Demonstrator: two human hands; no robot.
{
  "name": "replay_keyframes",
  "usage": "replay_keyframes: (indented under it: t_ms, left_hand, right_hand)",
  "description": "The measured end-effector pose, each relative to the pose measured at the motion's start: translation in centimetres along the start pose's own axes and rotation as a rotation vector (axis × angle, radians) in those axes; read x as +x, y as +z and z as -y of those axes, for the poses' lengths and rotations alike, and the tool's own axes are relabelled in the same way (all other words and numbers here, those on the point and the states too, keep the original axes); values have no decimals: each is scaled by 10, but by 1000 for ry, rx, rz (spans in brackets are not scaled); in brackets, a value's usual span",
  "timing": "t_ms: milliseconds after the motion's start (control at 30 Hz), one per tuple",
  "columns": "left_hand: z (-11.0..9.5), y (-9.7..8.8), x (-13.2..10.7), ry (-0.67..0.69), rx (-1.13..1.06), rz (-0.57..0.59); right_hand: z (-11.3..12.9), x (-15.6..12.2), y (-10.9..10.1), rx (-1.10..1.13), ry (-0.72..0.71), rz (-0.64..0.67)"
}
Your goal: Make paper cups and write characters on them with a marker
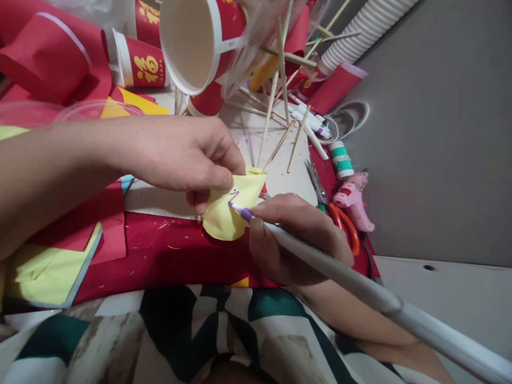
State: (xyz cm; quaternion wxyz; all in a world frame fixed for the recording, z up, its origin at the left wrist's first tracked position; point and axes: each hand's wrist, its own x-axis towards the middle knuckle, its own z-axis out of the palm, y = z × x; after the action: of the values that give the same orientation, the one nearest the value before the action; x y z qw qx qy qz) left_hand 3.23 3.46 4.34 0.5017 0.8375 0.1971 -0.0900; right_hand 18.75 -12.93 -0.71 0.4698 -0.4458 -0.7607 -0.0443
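My left hand (204, 160) is closed on a rolled piece of yellow paper (230, 224), with its thumb on the outer face and some fingers behind or inside the rim. The paper has a rounded cup-like shape, and a few purple strokes show on it. Pinched in my right hand (300, 237) is a white marker pen (320, 253) with a purple section near its tip. The pen's tip touches the yellow paper just below the purple strokes. Its long body runs toward the lower right of the view.
Red-and-gold paper cups (146, 63) and thin wooden sticks (269, 120) crowd the back. Scissors with orange handles (347, 226), a pink glue gun (354, 198) and a green-and-white roll (341, 160) lie right. Red paper (108, 229) and yellow sheets (48, 272) lie left.
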Motion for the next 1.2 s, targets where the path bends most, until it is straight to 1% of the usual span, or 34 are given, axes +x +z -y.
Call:
replay_keyframes:
  t_ms: [167, 333, 433, 533, 600, 667, 733, 833, 900, 1033, 1200]
  left_hand:
    - [0, 0, 0, -3, -38, 24]
    - [2, 0, 0, 31, -134, 68]
    - [4, 1, 0, 37, -197, 90]
    - [5, 2, -1, 48, -250, 107]
    - [4, 4, -2, 51, -269, 129]
    - [3, 5, -4, 57, -279, 144]
    - [2, 5, -5, 62, -269, 147]
    - [1, 4, -7, 66, -235, 142]
    - [2, 4, -8, 68, -237, 139]
    - [5, 3, -8, 78, -280, 135]
    - [9, 2, -8, 107, -289, 120]
  right_hand:
    - [0, 1, 0, 11, -16, 42]
    - [2, -3, 5, 27, 45, -12]
    - [2, -5, 6, 30, 26, -11]
    - [3, -3, 0, 19, -3, 12]
    - [5, -1, -6, 7, -20, 72]
    - [6, 1, -12, 19, -46, 100]
    - [6, 1, -14, 43, -86, 72]
    - [5, 0, -12, 65, -110, 16]
    - [5, -2, -10, 66, -105, 4]
    - [5, -3, -12, 42, -56, 27]
    - [3, -2, -12, 19, -43, -11]
